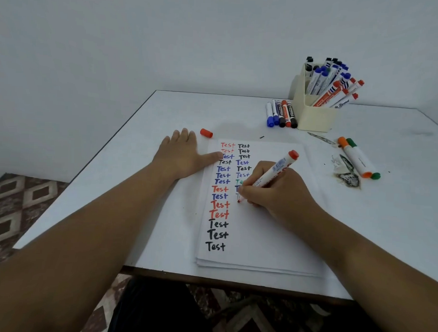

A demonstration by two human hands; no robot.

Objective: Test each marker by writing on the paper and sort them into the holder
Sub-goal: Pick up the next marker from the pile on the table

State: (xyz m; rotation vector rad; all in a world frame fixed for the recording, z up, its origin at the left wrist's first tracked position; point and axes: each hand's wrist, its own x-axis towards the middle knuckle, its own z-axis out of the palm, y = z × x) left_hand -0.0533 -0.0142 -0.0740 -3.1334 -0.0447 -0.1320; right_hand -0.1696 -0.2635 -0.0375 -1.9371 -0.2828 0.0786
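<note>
My right hand grips a red marker, its tip touching the paper in the second column of "Test" words. Flat on the paper's upper left edge rests my left hand, fingers straight, thumb on the sheet. The marker's red cap lies loose on the table just beyond my left hand. A cream holder at the back right is filled with several blue, black and red markers. Beside the holder's left side lie several capped markers in a row.
An orange and a green marker lie side by side on the right, near dark smudges on the white table. A patterned carpet shows left of and below the table. The wall stands close behind.
</note>
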